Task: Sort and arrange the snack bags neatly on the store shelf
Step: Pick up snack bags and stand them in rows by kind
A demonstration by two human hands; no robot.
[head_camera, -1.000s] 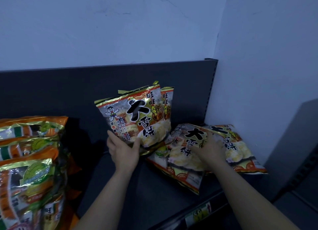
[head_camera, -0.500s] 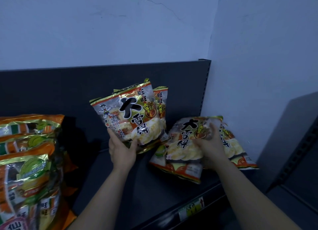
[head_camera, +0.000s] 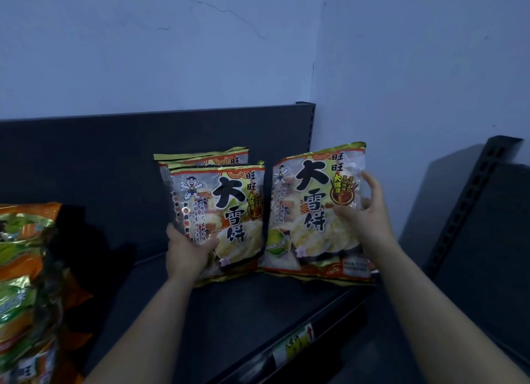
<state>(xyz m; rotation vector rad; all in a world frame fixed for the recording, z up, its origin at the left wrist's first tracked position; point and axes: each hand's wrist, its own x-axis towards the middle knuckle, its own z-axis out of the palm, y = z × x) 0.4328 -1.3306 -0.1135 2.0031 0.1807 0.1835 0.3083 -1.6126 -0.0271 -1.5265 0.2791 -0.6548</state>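
Observation:
Two rice cracker bags with big black characters stand upright on the dark shelf (head_camera: 229, 312). My left hand (head_camera: 186, 254) grips the lower left corner of the front left bag (head_camera: 229, 211), and a second bag (head_camera: 200, 157) stands close behind it. My right hand (head_camera: 364, 214) holds the right bag (head_camera: 309, 211) by its right side, thumb on the front and fingers round the edge. That bag stands upright next to the left pair, near the shelf's right end.
A stack of orange and green snack bags (head_camera: 25, 283) fills the left end of the shelf. The dark back panel (head_camera: 100, 168) rises behind, with a blue wall above. A price label (head_camera: 295, 343) sits on the shelf's front edge. Another dark shelf unit (head_camera: 473, 211) stands at the right.
My right hand has lifted the bag that lay flat and stood it upright beside the left pair. My left hand has straightened its tilted bags to vertical.

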